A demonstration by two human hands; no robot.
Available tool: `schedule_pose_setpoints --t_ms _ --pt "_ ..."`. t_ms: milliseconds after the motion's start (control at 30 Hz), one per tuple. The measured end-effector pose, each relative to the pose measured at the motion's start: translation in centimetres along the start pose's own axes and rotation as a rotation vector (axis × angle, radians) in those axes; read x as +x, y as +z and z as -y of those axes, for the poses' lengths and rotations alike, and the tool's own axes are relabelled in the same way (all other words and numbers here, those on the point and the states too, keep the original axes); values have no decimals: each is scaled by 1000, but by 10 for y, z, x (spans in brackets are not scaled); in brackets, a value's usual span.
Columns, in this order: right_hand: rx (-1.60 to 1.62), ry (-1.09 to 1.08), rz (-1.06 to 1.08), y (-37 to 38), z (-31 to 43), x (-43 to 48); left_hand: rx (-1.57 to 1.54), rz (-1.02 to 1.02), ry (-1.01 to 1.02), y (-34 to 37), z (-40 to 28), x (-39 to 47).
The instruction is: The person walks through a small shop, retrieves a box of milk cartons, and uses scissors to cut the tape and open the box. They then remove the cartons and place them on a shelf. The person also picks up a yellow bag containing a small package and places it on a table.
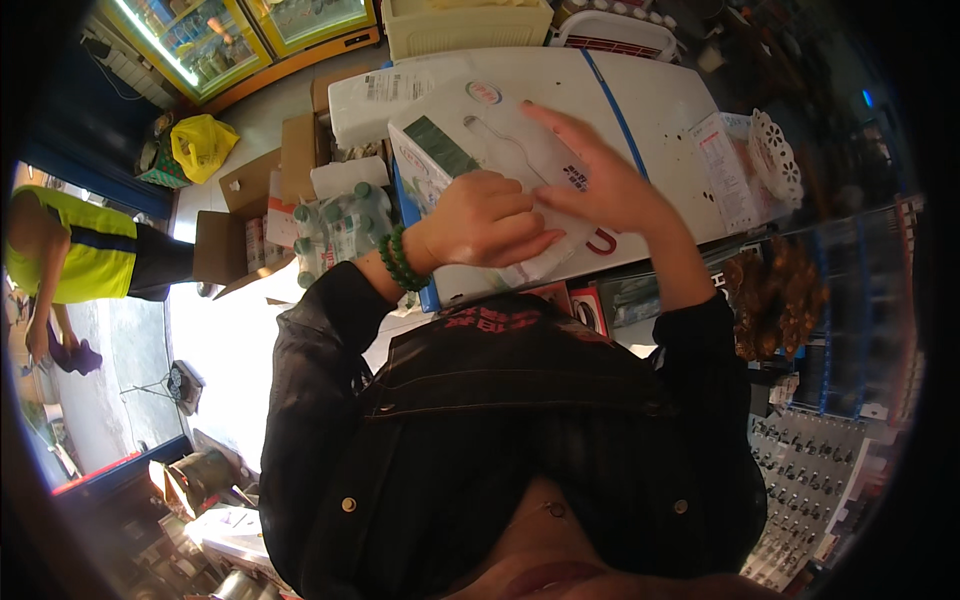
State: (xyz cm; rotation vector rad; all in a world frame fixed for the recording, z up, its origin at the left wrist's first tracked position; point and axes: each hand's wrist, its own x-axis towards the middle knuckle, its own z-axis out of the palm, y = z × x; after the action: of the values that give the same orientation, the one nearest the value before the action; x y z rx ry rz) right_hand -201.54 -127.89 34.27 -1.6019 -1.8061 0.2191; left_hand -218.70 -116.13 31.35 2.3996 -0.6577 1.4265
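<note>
My left hand point(487, 221), with a green bead bracelet point(403, 259) at its wrist, is curled into a fist over the front left part of a white chest freezer point(667, 82). Thin clear plastic film point(559, 251) shows beside and below the fist; whether the fingers grip it is hidden. Just left of the fist is a white printed package point(417, 166) with a dark green panel point(441, 142). My right hand point(600, 180) is over the freezer top with its fingers spread and nothing visible in it. Its thumb tip is close to the left knuckles.
Shrink-wrapped bottles point(345, 229) and an open cardboard box point(225, 240) stand left of the freezer. A white foam box point(379, 101) sits at its back left corner. A white box point(724, 169) and lacy white basket point(776, 161) are at the right. Another person point(82, 244) bends at the far left.
</note>
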Motion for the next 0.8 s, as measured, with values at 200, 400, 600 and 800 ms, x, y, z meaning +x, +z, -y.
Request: schedule_pose_setpoints --t_ms 200,400,600,800 --pt "-327 -18 -84 45 -4 61 74 -86 47 4 -10 6" --pt "-794 -24 202 47 -20 146 187 -36 141 -1 -27 -1" --pt "-549 -54 35 27 19 98 328 97 -67 -27 -29 -28" --pt "-580 -60 -68 38 -5 81 384 283 -184 -62 4 -34"
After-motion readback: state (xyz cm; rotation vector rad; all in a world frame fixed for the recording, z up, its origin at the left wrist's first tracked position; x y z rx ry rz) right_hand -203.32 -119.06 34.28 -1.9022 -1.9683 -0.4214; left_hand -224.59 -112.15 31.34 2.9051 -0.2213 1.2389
